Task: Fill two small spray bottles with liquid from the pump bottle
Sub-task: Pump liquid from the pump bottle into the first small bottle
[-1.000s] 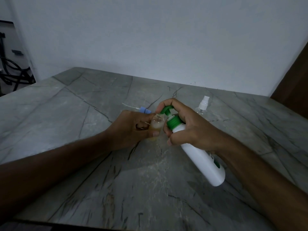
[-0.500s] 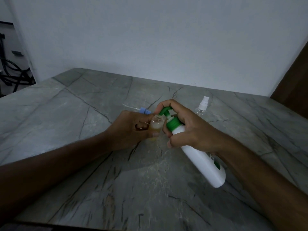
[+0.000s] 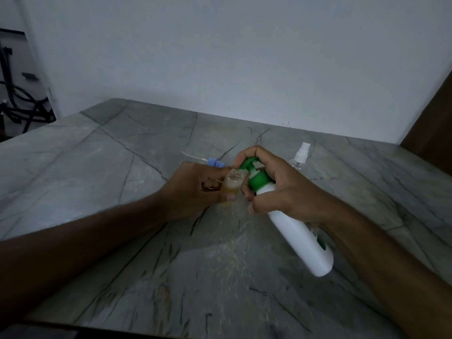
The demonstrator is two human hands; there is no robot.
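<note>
Gripping hands (image 3: 244,189) on both bottles (image 3: 232,185)

- The left hand (image 3: 195,189) grips a small open spray bottle (image 3: 231,187) holding yellowish liquid.
- The right hand (image 3: 281,187) grips the white pump bottle (image 3: 300,238), tilted with its base toward 5 o'clock, and a finger rests on the green pump head (image 3: 247,163) over the small bottle's mouth.
- At 1 o'clock a capped clear spray bottle (image 3: 299,157) sits on the grey stone table (image 3: 97,167).
- At 11 o'clock lies a blue sprayer cap (image 3: 215,163).
</note>
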